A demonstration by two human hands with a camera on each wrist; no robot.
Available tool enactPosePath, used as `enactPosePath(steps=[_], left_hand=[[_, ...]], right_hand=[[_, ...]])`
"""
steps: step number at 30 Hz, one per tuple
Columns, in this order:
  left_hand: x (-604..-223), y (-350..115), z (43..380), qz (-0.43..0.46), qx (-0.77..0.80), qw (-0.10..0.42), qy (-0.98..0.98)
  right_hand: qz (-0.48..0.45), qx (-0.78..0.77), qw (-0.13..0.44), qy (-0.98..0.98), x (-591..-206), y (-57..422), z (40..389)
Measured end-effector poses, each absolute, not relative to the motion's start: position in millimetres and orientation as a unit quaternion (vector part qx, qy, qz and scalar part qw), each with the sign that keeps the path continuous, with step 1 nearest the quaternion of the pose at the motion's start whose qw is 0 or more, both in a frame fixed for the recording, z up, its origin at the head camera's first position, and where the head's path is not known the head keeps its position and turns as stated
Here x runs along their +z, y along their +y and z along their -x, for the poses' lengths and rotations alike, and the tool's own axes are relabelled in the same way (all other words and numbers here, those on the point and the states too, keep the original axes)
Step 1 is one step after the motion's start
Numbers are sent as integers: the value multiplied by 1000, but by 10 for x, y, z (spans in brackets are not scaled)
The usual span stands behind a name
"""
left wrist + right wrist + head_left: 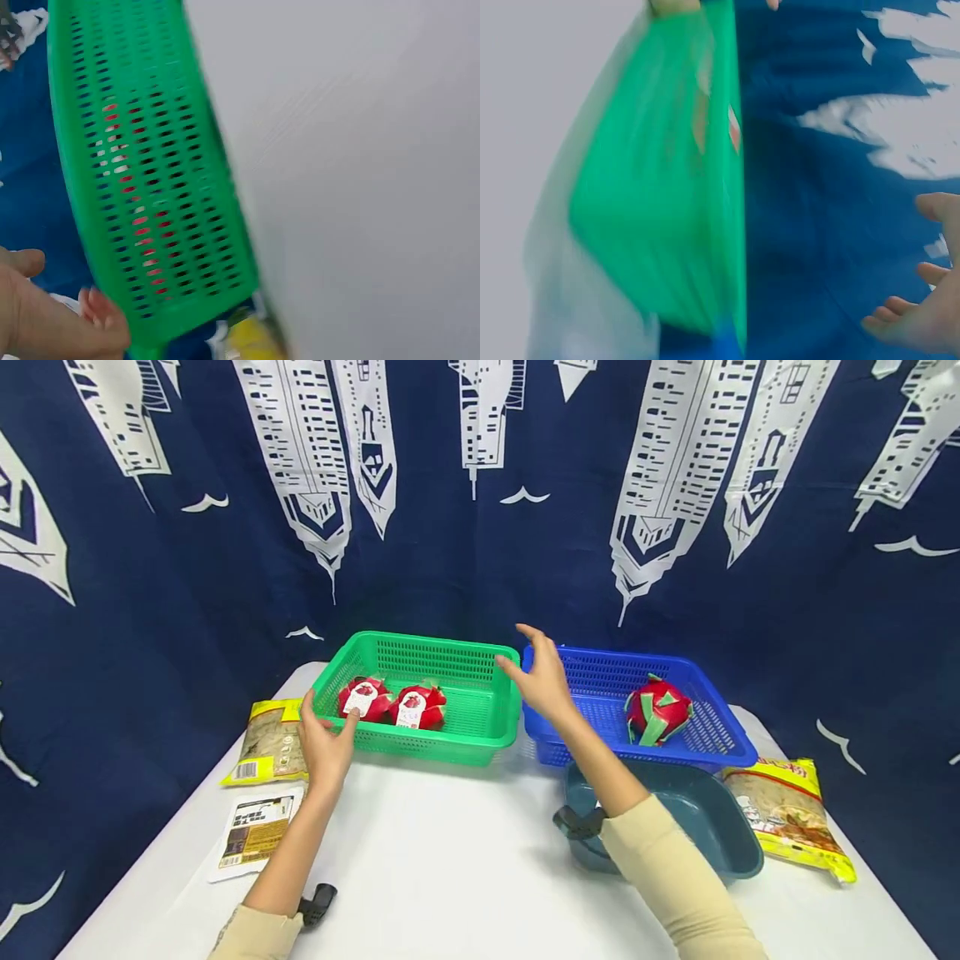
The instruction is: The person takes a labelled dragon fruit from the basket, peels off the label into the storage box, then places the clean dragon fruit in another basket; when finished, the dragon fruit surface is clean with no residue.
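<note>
A green plastic basket [427, 745] stands at the back of the table, holding two red fruits that look like dragon fruits [363, 697] with white labels. My left hand [327, 752] is at its left end, thumb and fingers spread apart around the front corner. In the left wrist view the left hand's fingertips [105, 311] are right by the basket's rim. Above the basket's right end my right hand [546, 681] is spread, with nothing in it. In the right wrist view that hand [922, 307] shows its fingers apart, beside the blurred basket [645, 195].
A blue basket [555, 752] with one dragon fruit [658, 712] stands to the right. In front of it is a dark teal tub [738, 835]. Yellow food bags [273, 743] lie on both sides, and a flat white packet [255, 831] lies at left. A dark blue curtain [480, 568] hangs behind.
</note>
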State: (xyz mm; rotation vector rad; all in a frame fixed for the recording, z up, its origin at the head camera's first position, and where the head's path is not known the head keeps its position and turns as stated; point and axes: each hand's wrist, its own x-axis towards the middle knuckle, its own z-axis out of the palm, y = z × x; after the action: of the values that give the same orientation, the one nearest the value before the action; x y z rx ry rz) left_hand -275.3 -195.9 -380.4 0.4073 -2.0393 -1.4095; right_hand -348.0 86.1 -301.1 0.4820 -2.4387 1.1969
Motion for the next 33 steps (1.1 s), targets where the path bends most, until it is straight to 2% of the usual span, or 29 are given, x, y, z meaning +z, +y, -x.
enactPosePath(steps=[2,6,13,19,29,33], left_hand=[[-3908,-1958,2767,-167,-567,277,-758],[-4050,-1895,2845,-163,-637,224,-720],[-4187,-1883,2923,-103,-736,251,-620],[-4256,-1925,2944,-65,-746,278,-602],[-4288,-1920,2964,-49,-755,285,-589],[-4301,-1924,2960,-47,-754,287,-589]], right_hand=[[-184,442,183,-859,-3076,524,3555],[-189,456,132,-859,-3301,35,3717],[-164,386,-5,-908,-3710,-324,3884],[-160,391,-118,-899,-3825,-363,3961],[-155,478,-127,-855,-3826,-297,3987],[-163,496,-86,-849,-3807,-267,3986]])
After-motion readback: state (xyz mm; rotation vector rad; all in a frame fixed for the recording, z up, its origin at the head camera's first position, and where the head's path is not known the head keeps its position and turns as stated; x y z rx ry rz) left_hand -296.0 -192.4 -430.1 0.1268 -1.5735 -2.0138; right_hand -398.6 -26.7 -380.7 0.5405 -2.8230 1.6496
